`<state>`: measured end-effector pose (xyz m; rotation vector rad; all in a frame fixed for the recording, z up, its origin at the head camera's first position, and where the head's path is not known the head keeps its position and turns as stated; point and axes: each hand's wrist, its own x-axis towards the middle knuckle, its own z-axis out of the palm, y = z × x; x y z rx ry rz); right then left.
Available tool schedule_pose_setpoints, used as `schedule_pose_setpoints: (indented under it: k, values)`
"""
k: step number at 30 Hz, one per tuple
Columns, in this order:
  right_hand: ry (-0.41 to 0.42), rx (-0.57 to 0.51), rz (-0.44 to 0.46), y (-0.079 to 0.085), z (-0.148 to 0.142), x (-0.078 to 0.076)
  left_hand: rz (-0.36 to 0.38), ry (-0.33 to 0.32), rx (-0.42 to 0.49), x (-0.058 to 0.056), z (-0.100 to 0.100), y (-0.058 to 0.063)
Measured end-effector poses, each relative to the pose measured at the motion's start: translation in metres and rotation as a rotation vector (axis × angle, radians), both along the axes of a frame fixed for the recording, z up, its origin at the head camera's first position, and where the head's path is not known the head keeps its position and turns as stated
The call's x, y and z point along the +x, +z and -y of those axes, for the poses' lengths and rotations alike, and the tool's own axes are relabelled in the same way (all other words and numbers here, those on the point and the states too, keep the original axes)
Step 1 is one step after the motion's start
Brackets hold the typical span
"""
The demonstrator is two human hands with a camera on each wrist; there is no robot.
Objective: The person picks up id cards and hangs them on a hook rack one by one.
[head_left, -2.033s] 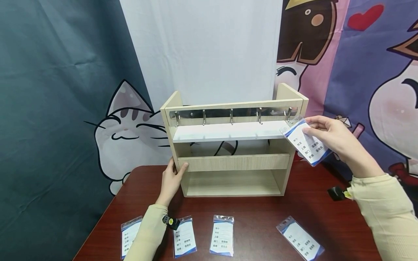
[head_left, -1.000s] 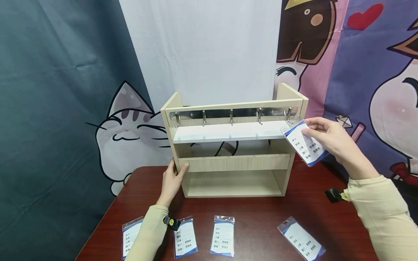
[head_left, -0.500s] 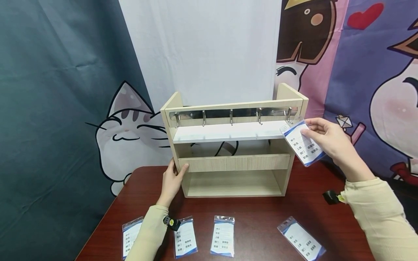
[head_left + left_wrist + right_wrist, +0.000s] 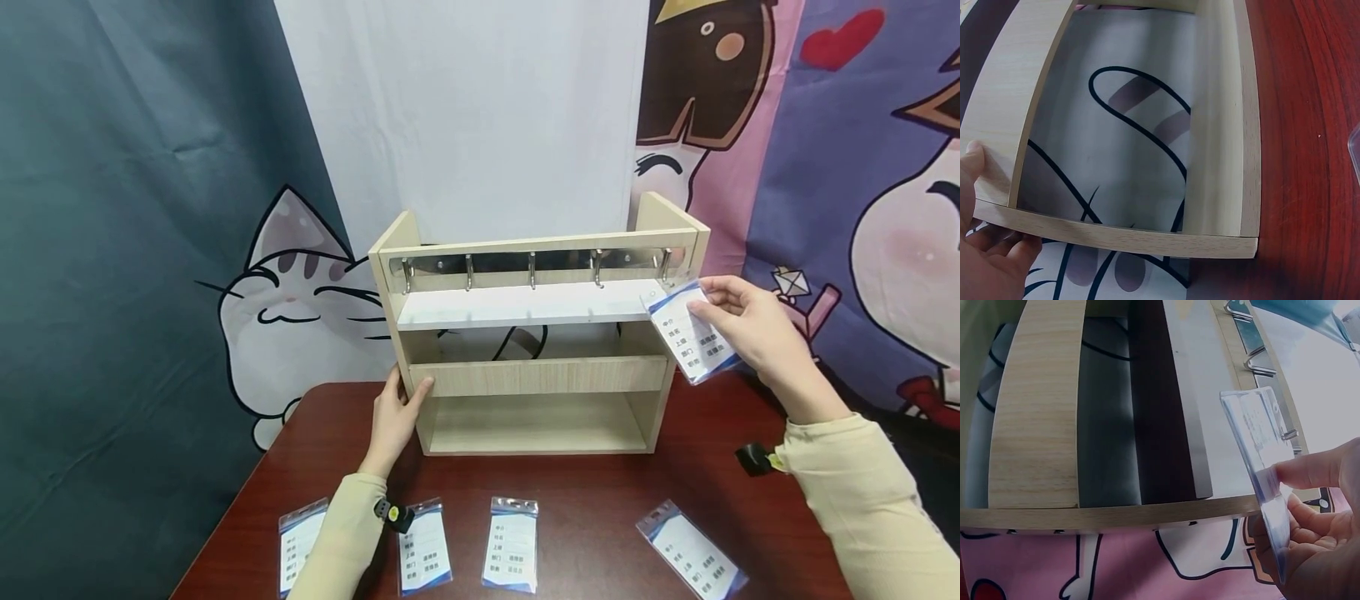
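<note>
The right hand [image 4: 757,327] pinches a badge card [image 4: 688,340] between thumb and curled fingers, holding it up in front of the right end of a wooden rack [image 4: 540,376]. The card's long axis slants from upper left to lower right, its clear top end pointing up toward the rightmost hook [image 4: 664,263] and its printed face toward the head camera; whether card and hook touch, I cannot tell. The left hand [image 4: 393,421] grips the rack's left side panel, thumb on the front board, the other fingers curled round the outer side. On the table [image 4: 585,500], a slanted card [image 4: 692,552] lies to the right, its long axis also running upper left to lower right, while a middle card [image 4: 511,544] points its clear end almost straight at the rack.
</note>
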<state>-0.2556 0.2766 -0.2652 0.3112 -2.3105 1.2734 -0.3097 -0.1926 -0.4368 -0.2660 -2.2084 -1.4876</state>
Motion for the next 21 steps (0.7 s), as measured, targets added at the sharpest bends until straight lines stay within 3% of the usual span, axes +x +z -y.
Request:
schedule_pose_setpoints:
  k: [9,21]
  values:
    - [0.002,-0.049,-0.06,-0.008,0.004,0.0,-0.013,0.009,0.01,0.0,-0.001,-0.002]
    - [-0.035,-0.082,-0.025,-0.018,0.003,-0.006,-0.028,-0.002,0.001,0.001,-0.001,-0.001]
